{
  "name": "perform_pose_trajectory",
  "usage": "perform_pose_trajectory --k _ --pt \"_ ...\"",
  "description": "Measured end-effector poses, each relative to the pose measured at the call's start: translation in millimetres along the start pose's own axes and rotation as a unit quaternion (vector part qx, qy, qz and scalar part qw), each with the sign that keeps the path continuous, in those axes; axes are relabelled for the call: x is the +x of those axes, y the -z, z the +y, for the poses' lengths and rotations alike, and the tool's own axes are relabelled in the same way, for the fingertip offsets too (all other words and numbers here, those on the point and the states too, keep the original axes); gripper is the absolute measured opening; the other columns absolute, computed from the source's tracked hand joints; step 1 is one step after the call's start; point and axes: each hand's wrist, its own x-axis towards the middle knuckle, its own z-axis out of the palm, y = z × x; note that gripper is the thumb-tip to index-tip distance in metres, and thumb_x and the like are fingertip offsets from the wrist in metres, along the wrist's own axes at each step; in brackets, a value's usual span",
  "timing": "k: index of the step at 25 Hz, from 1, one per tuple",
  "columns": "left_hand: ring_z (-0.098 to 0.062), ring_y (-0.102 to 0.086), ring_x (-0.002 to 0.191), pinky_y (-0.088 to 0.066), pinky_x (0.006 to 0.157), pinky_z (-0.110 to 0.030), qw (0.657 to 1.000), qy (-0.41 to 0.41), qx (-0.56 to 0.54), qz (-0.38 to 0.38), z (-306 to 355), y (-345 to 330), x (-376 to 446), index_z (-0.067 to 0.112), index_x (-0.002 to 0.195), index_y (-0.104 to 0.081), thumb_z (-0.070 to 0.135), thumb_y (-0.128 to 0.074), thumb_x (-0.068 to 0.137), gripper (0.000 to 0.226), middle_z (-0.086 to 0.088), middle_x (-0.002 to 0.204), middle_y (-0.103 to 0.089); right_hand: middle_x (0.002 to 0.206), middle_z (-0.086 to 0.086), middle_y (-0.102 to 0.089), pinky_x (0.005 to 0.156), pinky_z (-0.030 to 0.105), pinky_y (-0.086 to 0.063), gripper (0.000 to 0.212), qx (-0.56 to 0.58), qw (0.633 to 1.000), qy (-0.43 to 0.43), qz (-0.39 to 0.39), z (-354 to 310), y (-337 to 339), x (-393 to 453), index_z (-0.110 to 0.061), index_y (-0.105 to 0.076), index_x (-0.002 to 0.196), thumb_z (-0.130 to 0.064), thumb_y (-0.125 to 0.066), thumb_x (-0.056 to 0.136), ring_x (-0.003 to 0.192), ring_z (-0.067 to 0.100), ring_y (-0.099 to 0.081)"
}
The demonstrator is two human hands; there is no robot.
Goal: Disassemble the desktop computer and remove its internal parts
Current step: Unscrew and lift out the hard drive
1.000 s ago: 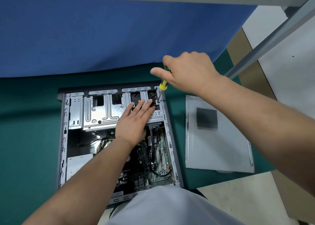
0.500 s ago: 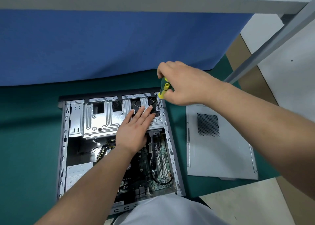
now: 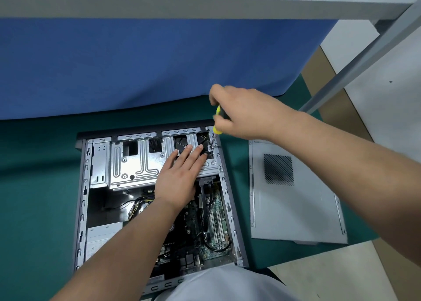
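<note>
Head view. We see the opened desktop computer (image 3: 150,196) lying on its side on a green mat (image 3: 36,186), its interior facing up, just in front of a blue cloth (image 3: 136,68) that hangs from the tabletop (image 3: 182,4) above. The left hand (image 3: 180,175) lies flat, fingers straight and together, pressing on the silver drive cage (image 3: 134,161) in the far part of the case. The right hand (image 3: 241,114) is curled round the yellow-and-green handle of a screwdriver (image 3: 217,123); the shaft slants down to a screw (image 3: 210,147) at the far right corner of the cage, beside the case's right wall. Nearer to us inside the case we find the green motherboard (image 3: 216,223) with black cables, a bundle of yellow and black wires (image 3: 139,204), and a pale power supply (image 3: 102,237) at the near left. The detached side panel (image 3: 293,200), with a perforated vent, lies flat on the mat just right of the case.
</note>
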Motion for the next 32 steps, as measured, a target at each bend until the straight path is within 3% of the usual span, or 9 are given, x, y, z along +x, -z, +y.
perform_pose_trajectory --k 3,7,11,15,18,19,23,27,32 --pt "-0.026 -0.018 0.157 -0.018 0.123 -0.048 0.999 0.010 0.036 -0.013 8 0 6 0.020 0.164 -0.013 0.029 -0.065 0.089 0.091 0.000 0.172 -0.013 0.100 -0.003 -0.049 0.061 0.031 -0.038 0.033 0.064 0.997 0.022 -0.044 1 7 -4 -0.027 -0.041 0.114 -0.037 -0.057 0.087 0.076 0.015 -0.052" --pt "-0.027 -0.022 0.153 -0.027 0.109 -0.052 0.997 0.034 0.061 -0.038 15 5 16 0.010 0.163 -0.009 0.035 -0.063 0.090 0.094 -0.008 0.172 -0.005 0.078 0.002 -0.050 0.052 0.034 -0.030 0.042 -0.124 0.991 -0.047 0.034 -6 0 0 -0.018 -0.037 0.105 -0.060 -0.035 0.102 0.067 0.032 -0.048" --pt "-0.029 -0.020 0.153 -0.027 0.106 -0.052 0.994 0.027 0.086 -0.054 16 4 15 0.006 0.163 -0.005 0.037 -0.058 0.091 0.094 -0.011 0.172 0.001 0.101 -0.002 -0.049 0.066 0.035 -0.038 0.028 0.063 0.994 0.061 -0.065 -1 10 -1 -0.023 -0.046 0.114 -0.028 -0.059 0.090 0.078 0.019 -0.052" --pt "-0.030 -0.018 0.154 -0.027 0.107 -0.054 0.994 0.024 0.089 -0.060 18 5 14 0.005 0.162 -0.004 0.037 -0.057 0.092 0.094 -0.012 0.172 0.002 0.079 0.002 -0.050 0.054 0.036 -0.035 0.040 -0.069 0.996 -0.062 0.013 -4 5 0 -0.021 -0.039 0.104 -0.060 -0.040 0.098 0.068 0.032 -0.050" --pt "-0.030 -0.018 0.154 -0.027 0.107 -0.054 0.994 0.025 0.088 -0.064 18 5 14 0.005 0.162 -0.003 0.035 -0.057 0.092 0.093 -0.012 0.172 0.002 0.095 -0.001 -0.052 0.065 0.038 -0.044 0.018 0.045 0.998 0.027 -0.033 -2 8 -3 -0.026 -0.045 0.107 -0.033 -0.054 0.093 0.079 0.029 -0.055" --pt "-0.029 -0.018 0.154 -0.027 0.107 -0.054 0.994 0.025 0.089 -0.065 18 5 14 0.005 0.162 -0.003 0.035 -0.057 0.092 0.093 -0.012 0.172 0.002 0.101 -0.002 -0.052 0.068 0.038 -0.044 0.026 0.082 0.994 0.047 -0.058 -1 11 -4 -0.029 -0.047 0.112 -0.028 -0.056 0.088 0.082 0.026 -0.055" --pt "-0.028 -0.019 0.154 -0.028 0.107 -0.053 0.994 0.028 0.086 -0.062 18 6 14 0.006 0.162 -0.006 0.035 -0.058 0.091 0.093 -0.011 0.172 0.000 0.086 0.005 -0.058 0.056 0.036 -0.036 0.041 -0.122 0.990 -0.059 0.028 -5 4 -3 -0.019 -0.042 0.115 -0.058 -0.037 0.101 0.071 0.033 -0.050" --pt "-0.029 -0.018 0.154 -0.028 0.108 -0.054 0.994 0.029 0.082 -0.061 18 6 14 0.005 0.162 -0.004 0.032 -0.057 0.091 0.093 -0.012 0.172 0.000 0.099 -0.004 -0.052 0.068 0.036 -0.042 0.026 0.092 0.993 0.029 -0.073 -1 11 -6 -0.025 -0.047 0.108 -0.020 -0.058 0.086 0.083 0.023 -0.052" --pt "-0.029 -0.017 0.154 -0.027 0.109 -0.055 0.994 0.032 0.082 -0.062 18 6 13 0.005 0.162 -0.001 0.031 -0.057 0.092 0.093 -0.012 0.172 0.002 0.090 -0.001 -0.050 0.064 0.035 -0.040 0.031 0.041 0.998 -0.018 -0.040 -8 -1 -10 -0.032 -0.048 0.109 -0.035 -0.056 0.079 0.081 0.031 -0.054"
